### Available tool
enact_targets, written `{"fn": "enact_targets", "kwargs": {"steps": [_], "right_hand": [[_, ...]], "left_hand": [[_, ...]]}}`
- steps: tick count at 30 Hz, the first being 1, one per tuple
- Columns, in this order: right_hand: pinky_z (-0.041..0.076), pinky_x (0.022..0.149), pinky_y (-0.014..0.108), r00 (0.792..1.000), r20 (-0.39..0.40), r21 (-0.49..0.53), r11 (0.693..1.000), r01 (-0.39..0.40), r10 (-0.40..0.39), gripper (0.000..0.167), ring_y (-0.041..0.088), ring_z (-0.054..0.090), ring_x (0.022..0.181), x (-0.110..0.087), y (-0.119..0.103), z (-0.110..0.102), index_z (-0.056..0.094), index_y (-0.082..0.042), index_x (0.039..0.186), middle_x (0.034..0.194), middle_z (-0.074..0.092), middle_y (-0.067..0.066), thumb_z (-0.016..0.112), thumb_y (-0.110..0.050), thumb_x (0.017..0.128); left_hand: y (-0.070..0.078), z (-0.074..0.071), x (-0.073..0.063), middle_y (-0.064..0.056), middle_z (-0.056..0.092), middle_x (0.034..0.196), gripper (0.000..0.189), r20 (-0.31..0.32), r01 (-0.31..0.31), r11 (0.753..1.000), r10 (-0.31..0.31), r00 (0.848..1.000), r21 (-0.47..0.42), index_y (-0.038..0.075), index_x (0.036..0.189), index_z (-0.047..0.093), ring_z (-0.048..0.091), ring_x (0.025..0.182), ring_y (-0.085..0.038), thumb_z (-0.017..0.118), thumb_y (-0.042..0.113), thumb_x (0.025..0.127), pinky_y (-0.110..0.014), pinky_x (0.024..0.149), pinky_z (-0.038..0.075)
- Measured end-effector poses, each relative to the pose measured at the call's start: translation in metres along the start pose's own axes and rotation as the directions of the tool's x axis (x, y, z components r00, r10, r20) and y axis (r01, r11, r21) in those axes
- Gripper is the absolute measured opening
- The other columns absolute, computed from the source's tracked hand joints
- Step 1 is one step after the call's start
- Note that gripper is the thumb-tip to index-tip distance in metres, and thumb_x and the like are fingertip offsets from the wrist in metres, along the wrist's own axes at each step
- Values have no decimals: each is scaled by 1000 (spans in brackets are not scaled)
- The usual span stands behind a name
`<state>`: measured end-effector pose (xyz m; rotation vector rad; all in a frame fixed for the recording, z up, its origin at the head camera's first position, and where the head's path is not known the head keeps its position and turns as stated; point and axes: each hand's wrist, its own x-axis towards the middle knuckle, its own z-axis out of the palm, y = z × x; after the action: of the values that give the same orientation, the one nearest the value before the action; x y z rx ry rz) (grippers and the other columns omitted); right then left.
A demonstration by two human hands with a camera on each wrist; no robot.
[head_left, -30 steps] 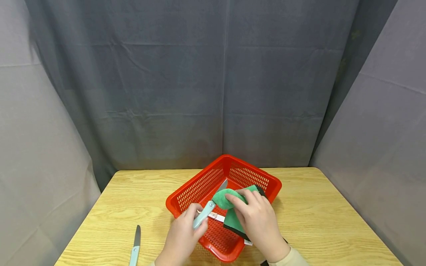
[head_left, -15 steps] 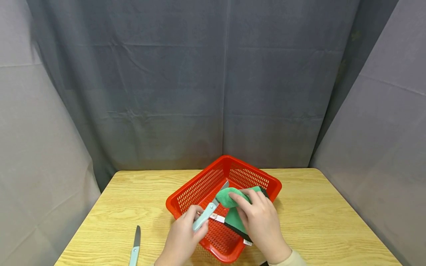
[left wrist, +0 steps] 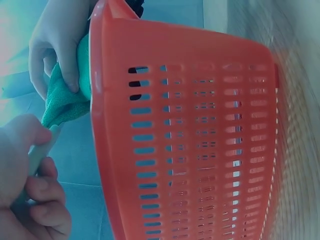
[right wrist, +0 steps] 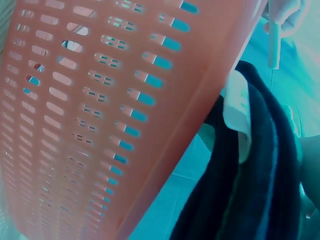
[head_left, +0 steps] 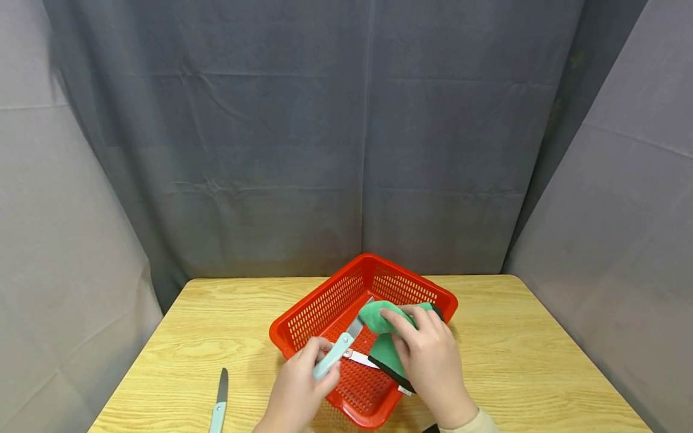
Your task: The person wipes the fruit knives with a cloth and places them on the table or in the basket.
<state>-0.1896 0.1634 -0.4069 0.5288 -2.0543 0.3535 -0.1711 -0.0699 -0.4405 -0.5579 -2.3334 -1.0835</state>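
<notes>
My left hand (head_left: 303, 385) grips the light blue handle of a knife (head_left: 334, 355) over the red plastic basket (head_left: 365, 416). The blade points away and to the right. A green cloth (head_left: 379, 316) with a black hem is folded over the blade's outer part, pinched by my right hand (head_left: 430, 364). Bare blade shows between handle and cloth, and the tip peeks out past it. In the left wrist view the cloth (left wrist: 62, 102) wraps close by the left fingertips. The right wrist view shows the dark hem (right wrist: 255, 175) and white tag (right wrist: 236, 105) hanging outside the rim.
Inside the basket lies another knife with a whitish blade (head_left: 361, 359), its handle hidden behind my left hand. A knife with a light blue handle (head_left: 218, 415) lies on the wooden table (head_left: 541, 361) at the left. Grey curtains (head_left: 281, 150) stand behind and at both sides.
My right hand and the cloth have slid right and slightly away along the blade, toward its tip. More blade shows near the handle. My left hand has barely moved.
</notes>
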Motion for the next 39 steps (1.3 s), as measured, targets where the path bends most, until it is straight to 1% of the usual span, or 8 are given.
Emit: {"fn": "enact_targets", "kwargs": {"steps": [7, 17, 21, 26, 31, 39], "right_hand": [[53, 63, 42, 999, -25, -6, 999, -32, 32, 57, 28, 63, 81, 1, 2, -4, 75, -23, 118, 105, 70, 8, 88, 1, 69], [53, 66, 42, 997, -48, 5, 999, -54, 54, 58, 28, 62, 81, 4, -2, -11, 76, -22, 118, 105, 71, 8, 88, 2, 67], [53, 65, 42, 997, -45, 14, 998, -60, 61, 57, 28, 62, 80, 3, -4, -12, 76, -23, 118, 105, 71, 8, 87, 2, 68], [53, 63, 41, 998, -34, 27, 998, -55, 55, 56, 26, 62, 79, 2, -7, -11, 75, -24, 119, 104, 70, 5, 86, 1, 70], [54, 65, 40, 999, -26, 25, 999, -40, 41, 58, 24, 63, 80, 1, -12, -9, 75, -24, 119, 105, 70, 4, 89, 0, 68], [56, 65, 38, 1000, 10, 34, 999, -24, 24, 59, 22, 64, 80, -2, -17, -4, 76, -25, 117, 104, 70, 5, 92, -1, 66]], "left_hand": [[3, -1, 0, 14, 55, 76, 28, 13, 48, 999, -48, 999, -9, 18, 103, 62, 42, 61, 5, 79, 9, 84, -17, 53, 40], [4, 0, 2, 14, 56, 76, 27, -2, 88, 996, -88, 996, 7, 18, 104, 61, 43, 60, 5, 78, 10, 85, -18, 55, 40], [5, 1, 3, 15, 55, 75, 28, -5, 102, 995, -102, 995, 5, 19, 104, 62, 42, 58, 5, 78, 9, 84, -18, 54, 39], [6, 1, 4, 16, 55, 75, 28, -14, 100, 995, -100, 995, 13, 20, 104, 62, 41, 58, 5, 79, 10, 83, -18, 54, 39], [7, 3, 5, 16, 54, 75, 29, -20, 94, 995, -94, 995, 23, 20, 104, 62, 40, 57, 5, 79, 11, 83, -17, 53, 37], [7, 6, 5, 16, 55, 75, 31, -35, 58, 998, -58, 998, 18, 19, 103, 62, 41, 58, 5, 81, 9, 81, -17, 53, 39]]}}
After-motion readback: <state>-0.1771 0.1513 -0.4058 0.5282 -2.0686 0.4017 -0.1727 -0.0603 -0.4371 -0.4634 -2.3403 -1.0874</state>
